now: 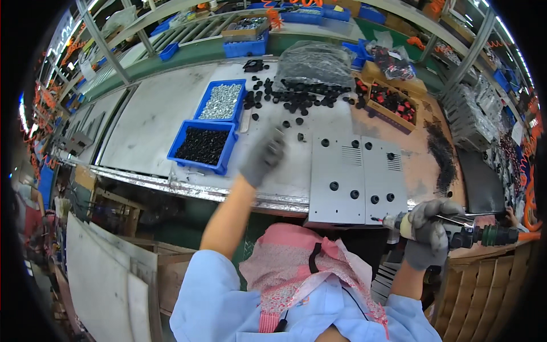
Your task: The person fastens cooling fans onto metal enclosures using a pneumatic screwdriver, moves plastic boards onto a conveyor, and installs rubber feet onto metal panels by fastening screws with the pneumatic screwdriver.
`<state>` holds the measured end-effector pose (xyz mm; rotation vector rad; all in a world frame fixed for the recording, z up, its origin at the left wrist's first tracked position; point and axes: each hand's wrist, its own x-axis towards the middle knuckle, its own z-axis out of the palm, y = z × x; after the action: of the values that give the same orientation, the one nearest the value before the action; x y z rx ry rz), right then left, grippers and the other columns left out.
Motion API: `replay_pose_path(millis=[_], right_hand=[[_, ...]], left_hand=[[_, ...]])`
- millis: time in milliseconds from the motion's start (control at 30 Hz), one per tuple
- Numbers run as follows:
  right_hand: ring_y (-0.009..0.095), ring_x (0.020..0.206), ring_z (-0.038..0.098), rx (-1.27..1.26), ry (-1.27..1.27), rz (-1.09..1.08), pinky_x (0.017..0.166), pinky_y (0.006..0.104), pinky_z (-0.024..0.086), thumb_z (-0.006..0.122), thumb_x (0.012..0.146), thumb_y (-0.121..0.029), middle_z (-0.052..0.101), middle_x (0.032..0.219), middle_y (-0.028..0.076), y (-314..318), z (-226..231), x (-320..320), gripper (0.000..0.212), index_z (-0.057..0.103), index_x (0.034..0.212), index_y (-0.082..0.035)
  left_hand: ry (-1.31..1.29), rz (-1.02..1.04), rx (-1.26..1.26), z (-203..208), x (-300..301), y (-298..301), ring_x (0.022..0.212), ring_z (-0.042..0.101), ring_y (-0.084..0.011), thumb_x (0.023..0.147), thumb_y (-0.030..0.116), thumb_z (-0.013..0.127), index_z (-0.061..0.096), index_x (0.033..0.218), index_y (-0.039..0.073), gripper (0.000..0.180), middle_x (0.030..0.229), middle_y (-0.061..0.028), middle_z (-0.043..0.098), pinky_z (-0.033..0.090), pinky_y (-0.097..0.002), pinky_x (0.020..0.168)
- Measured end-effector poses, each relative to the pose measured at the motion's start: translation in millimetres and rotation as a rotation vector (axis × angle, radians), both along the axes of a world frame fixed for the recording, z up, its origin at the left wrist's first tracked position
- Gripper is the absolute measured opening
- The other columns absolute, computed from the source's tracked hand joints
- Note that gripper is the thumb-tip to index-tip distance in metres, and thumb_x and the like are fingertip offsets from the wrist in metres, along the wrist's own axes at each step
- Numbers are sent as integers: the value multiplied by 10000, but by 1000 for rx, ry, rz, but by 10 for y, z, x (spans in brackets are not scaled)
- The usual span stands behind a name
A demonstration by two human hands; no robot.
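Note:
My right hand [427, 231], in a grey glove, is closed around a pneumatic screwdriver [460, 236]. The tool lies sideways, its tip near the front right corner of two grey metal panels [337, 164] set side by side. Black round rubber feet [334, 186] sit on the panels. My gloved left hand [264, 155] is over the table, left of the panels, and motion smears its fingers. Whether it holds anything is unclear. Beside it stand a blue bin [200, 166] of small black parts and, behind that, another blue bin [240, 107] of silver parts.
Loose black feet [299, 100] lie at the back by a clear plastic bag [315, 64]. An open cardboard box [393, 117] of red and black parts stands at the right. Dark bits [439, 154] are scattered near the table's right edge. An orange hose [529, 235] trails from the tool.

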<state>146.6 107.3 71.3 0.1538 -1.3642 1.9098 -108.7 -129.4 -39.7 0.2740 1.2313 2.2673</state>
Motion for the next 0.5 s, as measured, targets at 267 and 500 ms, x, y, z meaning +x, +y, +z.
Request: replay_pose_path(millis=[267, 500], right_hand=[[173, 633, 507, 253, 174, 142, 577, 328, 447, 573, 746, -166, 505, 867, 88, -355, 37, -326, 366, 459, 1080, -71], [204, 655, 534, 278, 142, 168, 598, 341, 485, 636, 818, -153, 506, 830, 142, -402, -52, -275, 362, 388, 1060, -51]], left_hand=[[-278, -546, 255, -44, 1388, 720, 454, 329, -29, 831, 351, 626, 491, 1135, 7, 479, 855, -29, 524, 259, -149, 366], [-358, -469, 184, -5, 1499, 784, 391, 323, -38, 880, 218, 509, 501, 1041, -7, 277, 615, 17, 452, 234, -176, 330]])
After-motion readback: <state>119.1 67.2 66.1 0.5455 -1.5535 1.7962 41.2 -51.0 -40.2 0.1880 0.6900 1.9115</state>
